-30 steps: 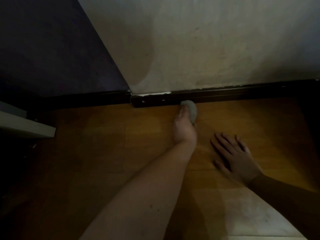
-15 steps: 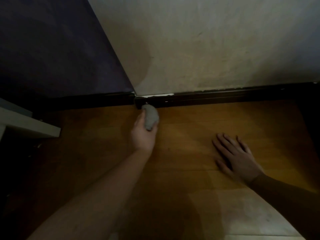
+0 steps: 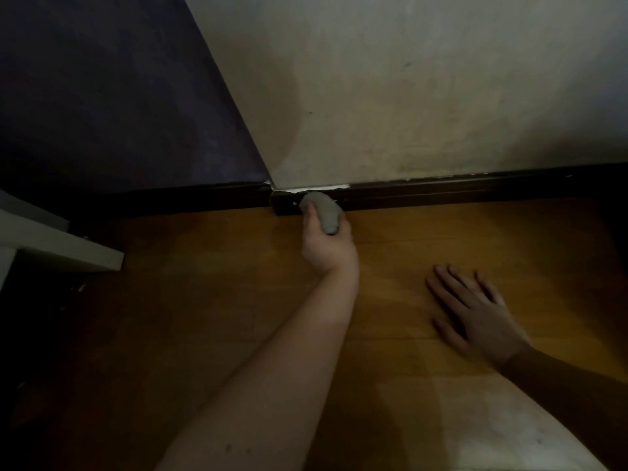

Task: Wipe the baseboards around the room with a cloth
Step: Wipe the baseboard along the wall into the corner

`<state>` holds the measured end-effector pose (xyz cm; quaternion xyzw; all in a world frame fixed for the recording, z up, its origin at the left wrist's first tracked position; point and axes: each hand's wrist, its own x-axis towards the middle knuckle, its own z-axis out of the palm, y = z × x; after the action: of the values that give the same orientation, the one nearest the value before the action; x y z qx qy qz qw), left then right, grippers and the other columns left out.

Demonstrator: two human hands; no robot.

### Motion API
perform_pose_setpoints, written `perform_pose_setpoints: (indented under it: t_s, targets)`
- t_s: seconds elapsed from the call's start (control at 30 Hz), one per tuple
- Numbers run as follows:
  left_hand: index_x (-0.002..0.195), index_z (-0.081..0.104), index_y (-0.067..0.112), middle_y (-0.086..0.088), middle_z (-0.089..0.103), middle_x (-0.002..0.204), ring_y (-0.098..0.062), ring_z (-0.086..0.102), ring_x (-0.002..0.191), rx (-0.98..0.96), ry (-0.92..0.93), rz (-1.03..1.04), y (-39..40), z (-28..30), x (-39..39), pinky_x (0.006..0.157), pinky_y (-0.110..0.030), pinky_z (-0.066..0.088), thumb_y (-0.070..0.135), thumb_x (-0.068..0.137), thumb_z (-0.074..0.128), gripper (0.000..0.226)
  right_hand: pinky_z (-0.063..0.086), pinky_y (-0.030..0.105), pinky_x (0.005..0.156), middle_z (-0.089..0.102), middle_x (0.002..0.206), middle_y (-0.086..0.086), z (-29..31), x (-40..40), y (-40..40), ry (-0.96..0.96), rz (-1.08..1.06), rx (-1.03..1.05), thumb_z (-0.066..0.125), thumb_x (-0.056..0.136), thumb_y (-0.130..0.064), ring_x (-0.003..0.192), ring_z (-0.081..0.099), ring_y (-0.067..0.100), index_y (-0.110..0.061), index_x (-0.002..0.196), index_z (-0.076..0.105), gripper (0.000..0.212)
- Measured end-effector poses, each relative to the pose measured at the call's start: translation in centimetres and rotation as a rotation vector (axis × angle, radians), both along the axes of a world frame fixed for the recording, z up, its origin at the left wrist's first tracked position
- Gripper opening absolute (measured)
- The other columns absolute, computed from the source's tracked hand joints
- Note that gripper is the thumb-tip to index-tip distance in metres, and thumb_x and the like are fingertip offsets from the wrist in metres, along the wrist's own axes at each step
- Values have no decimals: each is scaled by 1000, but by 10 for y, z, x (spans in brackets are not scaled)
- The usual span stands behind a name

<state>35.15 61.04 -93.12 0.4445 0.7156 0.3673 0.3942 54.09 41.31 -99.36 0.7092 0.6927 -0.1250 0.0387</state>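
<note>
**Grey cloth on the dark baseboard at the wall corner**

Head view:
- Grey cloth (image 3: 322,212) is balled up in the left hand (image 3: 324,244), fingers curled round it. Its top end touches the baseboard (image 3: 441,193), just right of the corner joint.
- Baseboard is dark, runs along the foot of the pale wall (image 3: 407,96). A second dark run continues left under the purple wall (image 3: 119,96). White chipped edge shows on top of the baseboard right above the cloth.
- Left forearm reaches in from the bottom centre, up toward the corner.
- Right hand (image 3: 475,311) lies flat on the wooden floor (image 3: 221,300), palm down, fingers straight and spread, holding nothing. It sits well apart from the cloth, right of the left arm.
- White furniture edge (image 3: 61,248) juts in at the left, near the purple wall. Can't tell what it is.
- Pale patch of floor at bottom right; rest is dim.
</note>
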Motion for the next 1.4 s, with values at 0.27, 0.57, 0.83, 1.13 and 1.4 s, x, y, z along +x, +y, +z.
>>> perform_pose_setpoints:
  t_s: [0.27, 0.57, 0.83, 1.13, 1.4]
  targets:
    - [145, 50, 17, -4, 57, 142, -18, 55, 128, 75, -30, -383, -23, 2, 16, 108, -34, 44, 19, 85, 78, 67, 0, 46, 120, 3, 164, -7, 1, 0, -1, 20, 13, 38, 21, 99, -60, 151, 3, 12, -33, 157, 7, 65]
    - [146, 50, 22, 7, 50, 148, -4, 46, 132, 312, 253, -359, 6, 13, -67, 106, -4, 28, 19, 85, 77, 67, 9, 51, 120, 12, 164, -3, -1, 2, -2, 30, 20, 61, 19, 99, -61, 151, 8, 15, -31, 157, 10, 66]
    - [145, 50, 13, -10, 58, 139, -26, 56, 126, 150, 170, -29, 21, 12, -52, 105, -41, 45, 19, 82, 76, 68, 1, 47, 120, 6, 165, -6, -7, 4, -1, 17, 24, 55, 22, 99, -61, 151, 1, 11, -33, 157, 8, 66]
    - [150, 43, 22, -5, 58, 141, -25, 56, 125, 62, 126, 30, 7, 16, 13, 104, -36, 46, 30, 86, 76, 72, 5, 50, 120, 8, 164, -4, -9, 3, -2, 43, 28, 95, 21, 99, -62, 151, 4, 14, -31, 157, 9, 66]
    - [153, 38, 20, -3, 52, 147, -21, 52, 132, 58, 128, -46, -15, 16, 61, 109, -31, 42, 39, 90, 72, 74, -4, 46, 120, 11, 163, -4, -3, 0, -2, 67, 32, 115, 22, 99, -61, 151, 2, 14, -29, 156, 15, 66]
